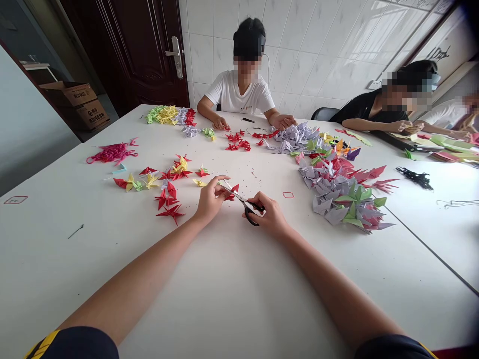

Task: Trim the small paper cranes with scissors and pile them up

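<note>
My right hand (268,215) clenched on black-handled scissors (243,203), blades at red origami crane (232,193) pinched in left hand (211,197); paper crane heap (339,187) right of scissors, on white bench (112,259).

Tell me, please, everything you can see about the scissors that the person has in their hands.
The scissors have two black loop handles, plastic by their look, and narrow silver metal blades joined at a pivot. They are held above the white table, with the blades pointing forward and to the left. The right hand grips the handles. The blades reach toward the left hand and a folded red paper piece. Whether the blades are open or closed is too small to tell.
</note>
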A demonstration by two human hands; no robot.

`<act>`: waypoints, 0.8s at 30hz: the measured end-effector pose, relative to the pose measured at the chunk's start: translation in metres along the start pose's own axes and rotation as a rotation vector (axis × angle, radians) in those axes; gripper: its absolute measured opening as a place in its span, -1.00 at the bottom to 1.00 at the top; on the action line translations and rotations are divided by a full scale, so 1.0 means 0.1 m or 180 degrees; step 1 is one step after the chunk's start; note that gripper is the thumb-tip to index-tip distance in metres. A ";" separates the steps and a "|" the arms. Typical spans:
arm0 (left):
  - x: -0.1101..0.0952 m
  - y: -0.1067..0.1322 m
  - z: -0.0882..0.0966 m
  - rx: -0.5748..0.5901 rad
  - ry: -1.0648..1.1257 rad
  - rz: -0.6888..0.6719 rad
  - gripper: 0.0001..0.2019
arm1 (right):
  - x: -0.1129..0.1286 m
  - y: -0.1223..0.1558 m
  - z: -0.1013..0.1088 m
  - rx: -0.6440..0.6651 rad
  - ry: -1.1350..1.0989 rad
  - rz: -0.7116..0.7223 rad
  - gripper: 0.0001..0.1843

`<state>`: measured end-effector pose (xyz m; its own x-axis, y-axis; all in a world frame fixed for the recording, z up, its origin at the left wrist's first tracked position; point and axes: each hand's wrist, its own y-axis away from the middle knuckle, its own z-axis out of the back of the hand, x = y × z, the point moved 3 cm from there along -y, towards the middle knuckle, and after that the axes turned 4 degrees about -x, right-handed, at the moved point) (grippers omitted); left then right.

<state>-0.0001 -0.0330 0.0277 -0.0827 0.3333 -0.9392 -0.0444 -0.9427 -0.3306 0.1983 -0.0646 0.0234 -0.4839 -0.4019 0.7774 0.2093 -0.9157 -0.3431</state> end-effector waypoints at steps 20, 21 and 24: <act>0.06 -0.09 0.12 -0.0687 0.0184 -0.0104 -0.94 | -0.26 -0.03 0.14 -0.0123 -0.0796 -0.0276 -0.77; 0.07 -0.09 0.13 -0.0721 0.0176 -0.0116 -0.95 | -0.27 -0.02 0.13 -0.0009 -0.0809 -0.0328 -0.79; 0.09 -0.10 0.14 -0.0806 0.0166 -0.0140 -0.96 | -0.27 -0.01 0.11 0.0155 -0.0822 -0.0406 -0.81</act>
<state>-0.0147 -0.0202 0.0234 -0.0344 0.3791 -0.9247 0.2043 -0.9030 -0.3778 0.2201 -0.0525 0.0087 -0.2778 -0.2652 0.9233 0.2043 -0.9555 -0.2129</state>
